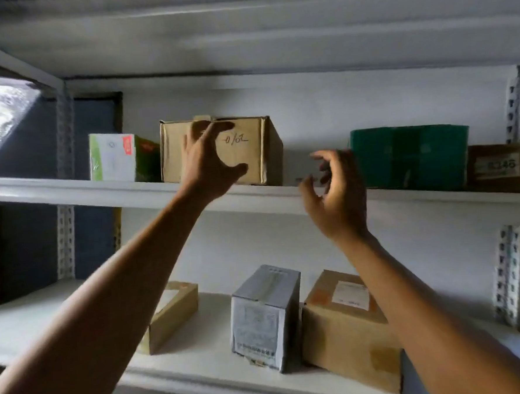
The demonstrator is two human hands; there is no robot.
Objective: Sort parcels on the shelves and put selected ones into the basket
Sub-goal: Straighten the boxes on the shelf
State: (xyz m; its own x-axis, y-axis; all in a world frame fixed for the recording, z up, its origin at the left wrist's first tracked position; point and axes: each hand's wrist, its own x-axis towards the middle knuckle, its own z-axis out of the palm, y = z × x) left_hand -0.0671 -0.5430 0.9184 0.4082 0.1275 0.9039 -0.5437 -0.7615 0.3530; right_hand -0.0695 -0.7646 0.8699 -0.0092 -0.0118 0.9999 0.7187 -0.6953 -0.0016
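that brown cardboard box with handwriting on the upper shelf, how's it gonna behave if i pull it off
The cardboard box looks stiff, with squared corners, so it should hold its shape. It sits flat on a broad base on the upper shelf, so tipping seems unlikely; it should slide. Weight cannot be told. The left hand is spread before its front, so a two-handed grip seems wise.

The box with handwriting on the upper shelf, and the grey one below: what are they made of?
The handwritten box looks like plain brown corrugated cardboard, matte, with creased edges and pen marks on its face. The grey box seems to be printed card, perhaps wrapped in slightly glossy tape; blur leaves that open.
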